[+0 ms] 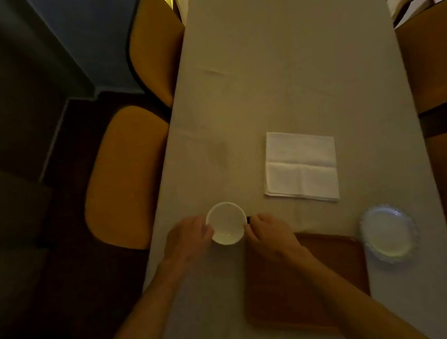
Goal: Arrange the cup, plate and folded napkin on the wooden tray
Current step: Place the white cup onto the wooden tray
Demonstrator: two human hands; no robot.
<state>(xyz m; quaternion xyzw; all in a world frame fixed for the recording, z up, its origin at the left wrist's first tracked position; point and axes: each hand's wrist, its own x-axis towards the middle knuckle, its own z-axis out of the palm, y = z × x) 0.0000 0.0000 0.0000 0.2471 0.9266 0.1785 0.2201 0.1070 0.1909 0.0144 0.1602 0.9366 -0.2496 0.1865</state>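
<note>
A white cup stands on the tablecloth just left of the wooden tray's far left corner. My left hand wraps its left side. My right hand pinches the cup's handle on its right side. The wooden tray lies near the front edge, partly under my right forearm. A folded white napkin lies flat beyond the tray. A white plate with a frilled rim rests just right of the tray.
The table is long and covered with a pale cloth. Two orange chairs stand along its left side, and another chair is on the right. The room is dim.
</note>
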